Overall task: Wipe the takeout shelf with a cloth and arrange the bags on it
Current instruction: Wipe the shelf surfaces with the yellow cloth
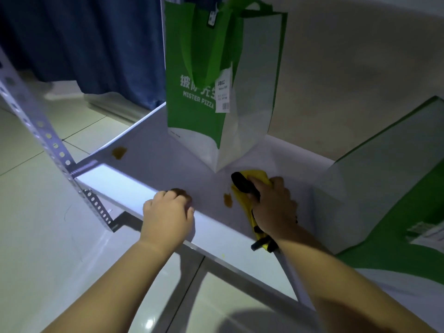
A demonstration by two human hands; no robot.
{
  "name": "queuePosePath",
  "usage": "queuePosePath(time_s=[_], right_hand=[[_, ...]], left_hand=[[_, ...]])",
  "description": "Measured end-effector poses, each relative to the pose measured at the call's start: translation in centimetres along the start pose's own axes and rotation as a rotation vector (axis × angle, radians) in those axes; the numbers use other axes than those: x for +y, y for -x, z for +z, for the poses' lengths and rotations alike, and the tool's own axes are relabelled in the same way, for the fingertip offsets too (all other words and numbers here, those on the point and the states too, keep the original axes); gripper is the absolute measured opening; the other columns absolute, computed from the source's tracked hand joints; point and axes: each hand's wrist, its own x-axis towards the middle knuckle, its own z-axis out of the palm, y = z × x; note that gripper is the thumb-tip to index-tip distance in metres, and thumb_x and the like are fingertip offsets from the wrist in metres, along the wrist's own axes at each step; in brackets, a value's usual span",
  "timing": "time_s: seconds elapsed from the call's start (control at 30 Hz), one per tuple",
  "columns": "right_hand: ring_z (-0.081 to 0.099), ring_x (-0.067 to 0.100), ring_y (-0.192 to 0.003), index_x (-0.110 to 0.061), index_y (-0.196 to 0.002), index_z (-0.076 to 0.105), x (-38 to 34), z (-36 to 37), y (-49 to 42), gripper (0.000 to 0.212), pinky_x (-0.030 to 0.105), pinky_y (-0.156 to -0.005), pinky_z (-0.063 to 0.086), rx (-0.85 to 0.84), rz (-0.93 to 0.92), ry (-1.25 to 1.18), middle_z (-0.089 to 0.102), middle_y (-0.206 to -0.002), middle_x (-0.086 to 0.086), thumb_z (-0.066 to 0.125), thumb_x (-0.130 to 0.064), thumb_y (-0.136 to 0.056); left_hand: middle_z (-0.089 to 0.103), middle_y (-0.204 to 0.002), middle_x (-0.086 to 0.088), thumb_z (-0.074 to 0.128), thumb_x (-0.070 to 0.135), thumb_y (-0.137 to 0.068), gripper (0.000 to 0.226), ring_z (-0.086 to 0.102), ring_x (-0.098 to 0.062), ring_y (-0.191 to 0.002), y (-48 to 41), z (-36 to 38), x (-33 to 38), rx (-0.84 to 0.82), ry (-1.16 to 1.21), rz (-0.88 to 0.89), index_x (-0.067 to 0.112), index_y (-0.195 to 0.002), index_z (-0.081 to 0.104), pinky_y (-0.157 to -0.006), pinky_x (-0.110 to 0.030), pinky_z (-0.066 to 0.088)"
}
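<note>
A white shelf board [149,169] carries brown stains: one stain [119,152] near its left end, another stain [227,200] in the middle by the cloth. My right hand [274,207] grips a yellow cloth [257,179] with a black part and presses it on the board beside that middle stain. My left hand [168,212] rests with curled fingers on the shelf's front edge, partly over a third brown spot. A green and white Mister Pizza bag [199,92] stands upright at the back. A second green and white bag [384,188] lies tilted on the right.
A perforated metal upright [48,140] rises at the shelf's left front corner. Blue curtains [84,44] hang behind on the left, and a pale wall [360,56] backs the shelf. Tiled floor [36,212] shows below.
</note>
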Motion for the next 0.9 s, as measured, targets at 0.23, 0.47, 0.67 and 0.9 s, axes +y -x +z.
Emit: queuePosePath(time_s=[0.23, 0.47, 0.67, 0.9], right_hand=[[0.038, 0.03, -0.106, -0.046, -0.121, 0.046, -3.1, 1.3, 2.3, 0.028, 0.043, -0.088, 0.033, -0.11, -0.23, 0.015, 0.026, -0.134, 0.001, 0.038, -0.039, -0.095], [0.046, 0.029, -0.103, -0.05, -0.122, 0.048, 1.6, -0.4, 2.5, 0.029, 0.043, -0.089, 0.042, -0.1, -0.275, -0.079, 0.034, -0.123, -0.002, 0.04, -0.046, -0.094], [0.04, 0.034, -0.1, -0.047, -0.123, 0.046, -1.3, 1.1, 0.9, 0.032, 0.048, -0.089, 0.037, -0.021, -0.065, -0.023, 0.029, -0.128, 0.004, 0.032, -0.054, -0.095], [0.046, 0.032, -0.096, -0.054, -0.12, 0.044, -1.3, 1.2, 3.4, 0.028, 0.041, -0.085, 0.043, -0.062, -0.245, -0.161, 0.034, -0.122, -0.004, 0.039, -0.05, -0.093]], left_hand=[[0.065, -0.119, 0.001, 0.054, 0.02, -0.09, 0.026, 0.058, -0.025, -0.104, 0.9, -0.2, -0.4, -0.008, 0.081, 0.039, 0.018, -0.112, 0.068, -0.094, -0.032, 0.042], [0.063, -0.118, 0.004, 0.048, 0.021, -0.094, 0.026, 0.055, -0.022, -0.101, 1.0, 0.0, -1.5, -0.079, 0.094, 0.073, 0.02, -0.112, 0.066, -0.088, -0.028, 0.041], [0.063, -0.12, 0.004, 0.048, 0.023, -0.094, 0.027, 0.056, -0.021, -0.104, 0.9, 0.1, -2.0, -0.057, 0.049, 0.135, 0.02, -0.114, 0.066, -0.09, -0.027, 0.041], [0.064, -0.108, 0.004, 0.049, 0.023, -0.094, 0.02, 0.056, -0.018, -0.091, 0.4, -0.9, -3.3, -0.134, 0.106, 0.172, 0.02, -0.107, 0.064, -0.076, -0.022, 0.041]])
